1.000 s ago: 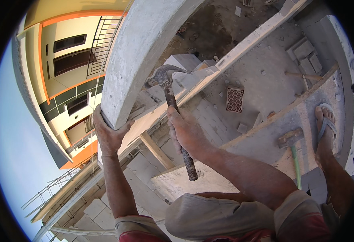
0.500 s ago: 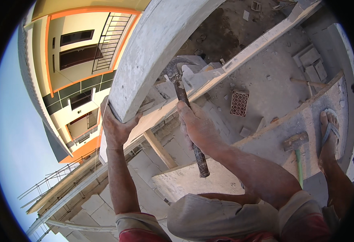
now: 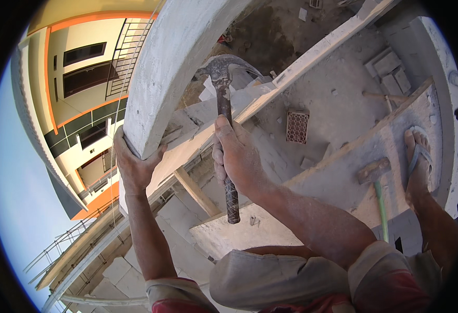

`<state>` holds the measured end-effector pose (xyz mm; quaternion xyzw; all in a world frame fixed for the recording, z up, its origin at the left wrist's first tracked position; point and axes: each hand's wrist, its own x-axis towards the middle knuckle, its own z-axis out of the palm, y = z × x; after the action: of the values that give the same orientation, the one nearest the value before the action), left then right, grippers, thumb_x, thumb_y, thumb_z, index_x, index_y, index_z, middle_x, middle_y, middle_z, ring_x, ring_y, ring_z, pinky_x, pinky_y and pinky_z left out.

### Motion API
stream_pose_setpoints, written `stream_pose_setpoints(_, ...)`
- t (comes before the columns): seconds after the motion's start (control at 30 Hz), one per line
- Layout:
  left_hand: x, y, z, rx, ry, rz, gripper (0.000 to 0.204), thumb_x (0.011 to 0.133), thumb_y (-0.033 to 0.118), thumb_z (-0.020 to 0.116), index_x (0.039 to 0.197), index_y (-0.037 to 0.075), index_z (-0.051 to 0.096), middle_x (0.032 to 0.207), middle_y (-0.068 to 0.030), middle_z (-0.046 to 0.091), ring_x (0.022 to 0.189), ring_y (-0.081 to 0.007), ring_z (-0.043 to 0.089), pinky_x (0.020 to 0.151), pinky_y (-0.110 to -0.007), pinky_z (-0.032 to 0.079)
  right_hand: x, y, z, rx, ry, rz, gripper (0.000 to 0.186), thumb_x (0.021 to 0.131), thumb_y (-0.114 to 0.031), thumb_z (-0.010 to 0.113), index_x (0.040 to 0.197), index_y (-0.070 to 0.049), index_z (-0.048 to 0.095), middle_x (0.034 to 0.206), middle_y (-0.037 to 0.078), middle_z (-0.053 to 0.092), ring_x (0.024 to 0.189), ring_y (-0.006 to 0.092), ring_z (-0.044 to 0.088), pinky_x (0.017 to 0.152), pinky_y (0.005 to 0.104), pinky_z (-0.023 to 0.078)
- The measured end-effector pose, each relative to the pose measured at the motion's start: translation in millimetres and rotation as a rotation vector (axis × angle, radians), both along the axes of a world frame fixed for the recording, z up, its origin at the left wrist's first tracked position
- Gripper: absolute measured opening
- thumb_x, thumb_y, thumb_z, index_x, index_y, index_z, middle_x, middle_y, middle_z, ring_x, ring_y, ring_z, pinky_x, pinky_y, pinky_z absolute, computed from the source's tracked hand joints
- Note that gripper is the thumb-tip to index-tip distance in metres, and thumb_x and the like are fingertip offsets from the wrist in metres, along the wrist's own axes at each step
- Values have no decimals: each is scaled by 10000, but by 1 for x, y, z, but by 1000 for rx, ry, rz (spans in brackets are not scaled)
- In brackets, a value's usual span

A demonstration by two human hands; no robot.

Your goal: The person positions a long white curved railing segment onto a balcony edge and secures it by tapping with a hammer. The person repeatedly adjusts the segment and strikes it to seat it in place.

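Observation:
My left hand [image 3: 135,166] is wrapped round the near lower end of a long curved grey concrete-like slab [image 3: 158,86], thumb on one side and fingers on the other. In my right hand [image 3: 234,151] is a claw hammer [image 3: 223,99], gripped round its dark, dusty handle. The hammer's head is up beside the slab's right side; whether the two touch I cannot tell. Under the slab and hammer lie pale broken block pieces [image 3: 187,122] along a long wooden plank [image 3: 260,107].
A sledgehammer [image 3: 373,171] with a green handle lies on a broad board [image 3: 343,182] by my sandalled foot [image 3: 419,156]. Farther down are a perforated red brick [image 3: 297,127] and stacked grey blocks [image 3: 388,68]. A cream and orange building [image 3: 82,47] stands at the left.
The hammer's head has swung up and its handle stands more upright. The whole view has shifted, so the slab and both hands appear farther left. My left hand keeps its hold.

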<state>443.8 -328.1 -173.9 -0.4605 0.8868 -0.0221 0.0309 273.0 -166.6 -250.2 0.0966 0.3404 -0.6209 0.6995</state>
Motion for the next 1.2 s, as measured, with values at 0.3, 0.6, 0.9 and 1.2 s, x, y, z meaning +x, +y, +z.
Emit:
stream_pose_setpoints(0.3,-3,-1,0,52,30,-11,965,594,233,882,1371,21,351,1248,-204,490,1149,-346,507,985,-450,416,-7,2,-4,-55,243,225,375,1027,-414,389,831,-96,419,569,-39,393,366,78,400,338,261,370)
stream_pose_setpoints(0.6,-1,0,-1,7,18,-1,993,587,321,874,1356,-24,349,1246,-226,478,1166,-377,489,996,-465,407,26,1,-9,-108,513,194,343,1026,-380,394,846,-89,430,583,-39,399,364,73,361,330,262,347)
stream_pose_setpoints(0.9,-1,0,-1,37,37,-19,993,591,302,874,1363,-27,343,1273,-239,467,1183,-377,477,996,-472,404,26,-1,-7,52,343,-37,407,1011,-380,422,935,11,507,735,121,533,612,223,533,548,369,414)
stream_pose_setpoints(1.2,-3,0,-1,-3,18,-22,949,618,250,865,1375,8,347,1259,-229,504,1163,-365,517,987,-455,422,30,-8,-11,-54,367,80,376,1018,-368,414,842,-42,477,613,-8,424,450,84,418,374,266,351)
